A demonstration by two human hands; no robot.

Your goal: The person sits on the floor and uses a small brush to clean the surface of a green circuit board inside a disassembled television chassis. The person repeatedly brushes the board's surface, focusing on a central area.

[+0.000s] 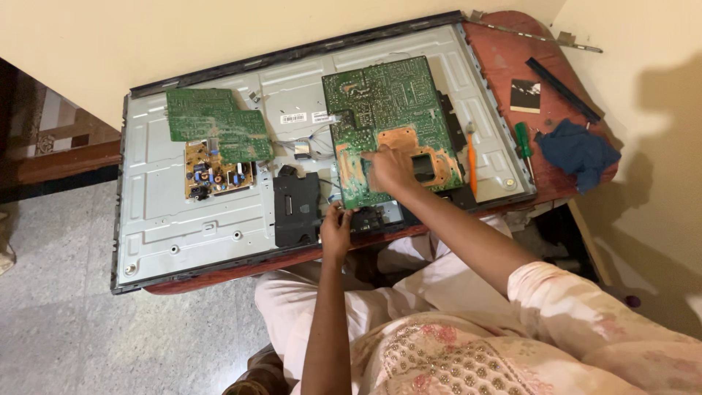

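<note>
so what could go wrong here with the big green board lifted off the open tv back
1. The large green circuit board lies loose and tilted under the right hand; it could slide, or strain any wires still attached beneath it.
2. The grey metal panel overhangs the red-brown wooden table at the near edge, where the left hand rests; leaning there might tip it.
3. The orange-handled screwdriver lies beside the board and could get knocked off.
</note>
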